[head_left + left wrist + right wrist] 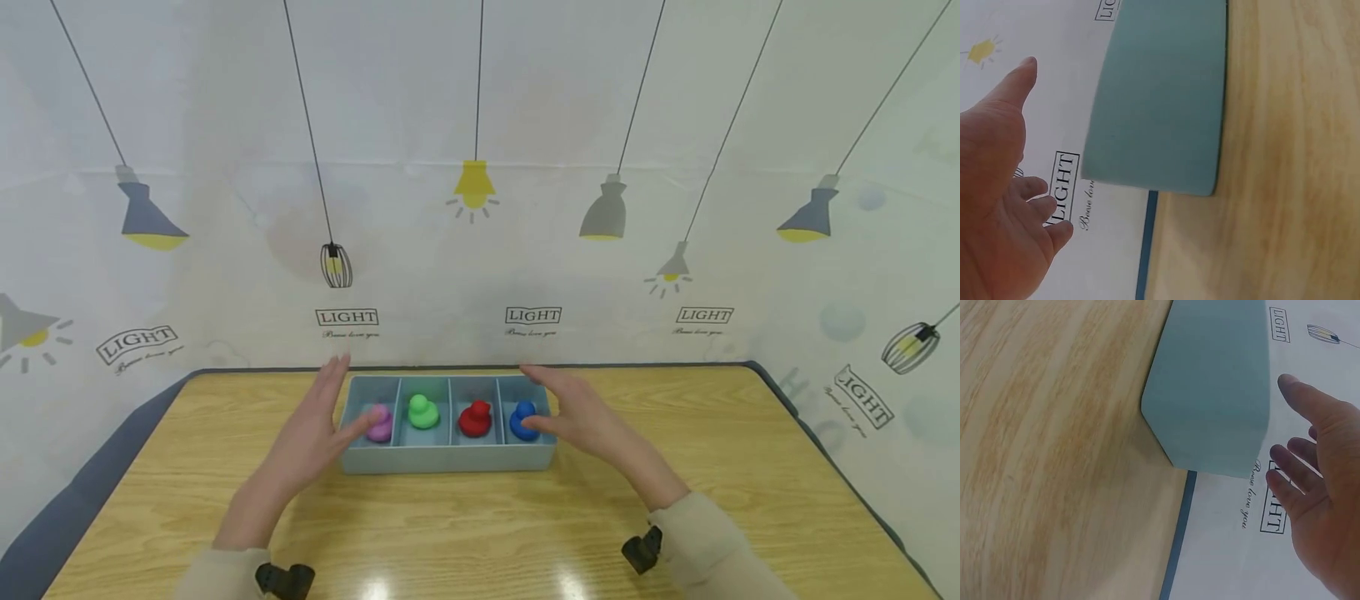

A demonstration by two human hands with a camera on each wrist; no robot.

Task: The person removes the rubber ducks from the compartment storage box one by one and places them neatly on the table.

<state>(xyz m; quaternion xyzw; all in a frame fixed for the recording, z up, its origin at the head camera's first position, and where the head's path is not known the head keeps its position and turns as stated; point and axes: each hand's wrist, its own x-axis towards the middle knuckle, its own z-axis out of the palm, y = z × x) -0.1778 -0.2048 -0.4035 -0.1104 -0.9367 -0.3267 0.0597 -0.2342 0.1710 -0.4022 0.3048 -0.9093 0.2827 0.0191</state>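
A grey-blue divided box point(448, 459) stands on the table, with one toy duck in each compartment. From left to right lie a purple duck point(381, 427), a green duck point(423, 412), a red duck point(476, 419) and a blue duck point(522, 423). My left hand point(303, 437) hovers at the box's left end, fingers extended, its thumb partly covering the purple duck. At the opposite end my right hand point(588, 417) has its thumb in front of the blue duck. Both wrist views show a gap between the hand and the box wall point(1157, 106), and neither hand holds anything.
The wooden table point(450, 533) extends around the box on both sides and in front. Behind it rises a pale wall covering point(420, 250) printed with hanging lamps and the word LIGHT. A dark blue edge point(645, 364) borders the table's back.
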